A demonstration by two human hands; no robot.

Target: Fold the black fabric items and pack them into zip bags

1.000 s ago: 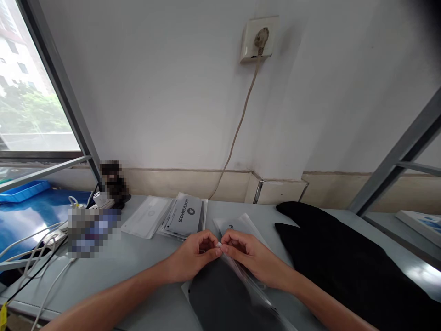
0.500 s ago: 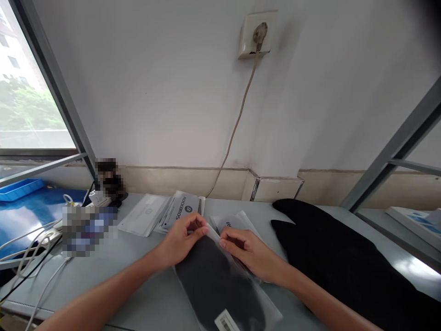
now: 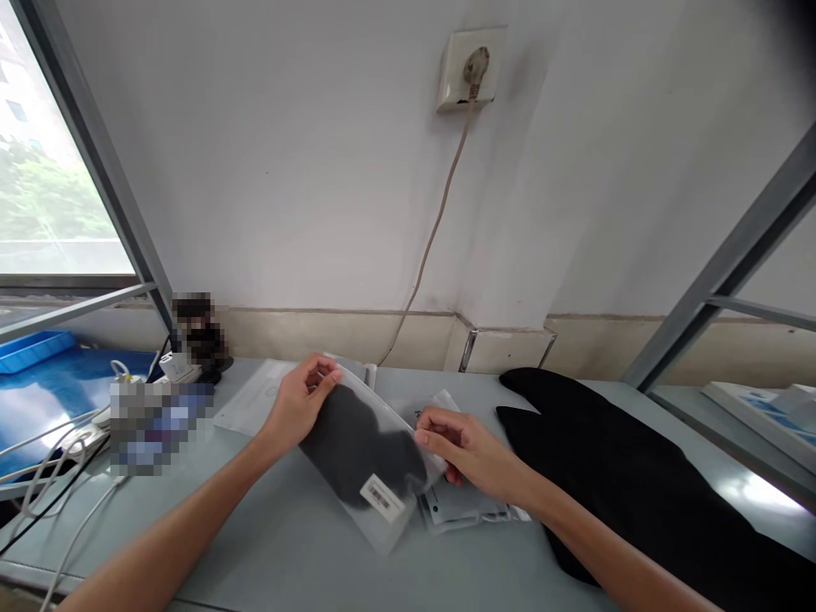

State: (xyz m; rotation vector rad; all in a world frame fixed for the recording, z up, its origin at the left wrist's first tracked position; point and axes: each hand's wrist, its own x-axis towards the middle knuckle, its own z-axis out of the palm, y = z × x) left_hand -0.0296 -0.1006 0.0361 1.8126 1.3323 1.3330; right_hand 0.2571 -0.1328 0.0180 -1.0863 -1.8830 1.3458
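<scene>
Clear plastic makes the bag (image 3: 386, 537) that both hands hold. Thumb and fingers of the left hand (image 3: 297, 405) pinch one end of its top edge, and those of the right hand (image 3: 468, 452) pinch near the other end. Inside sits a dark flat thing (image 3: 344, 435), and a white label (image 3: 382, 498) shows near the low end. The bag hangs at a slant over the grey table (image 3: 280, 544). Table top shows from the bag to the near edge, so there is room to move that way. It is tighter on the right: a see-through pack (image 3: 462, 508) lies under the right hand, and big black cloth (image 3: 612, 463) lies beside it. Pale packs (image 3: 252, 396) lie behind the left hand. Farther back, a white wall (image 3: 306, 170) has a socket (image 3: 454, 81) with a cord (image 3: 435, 229), and a window (image 3: 54, 195) is at the left.
</scene>
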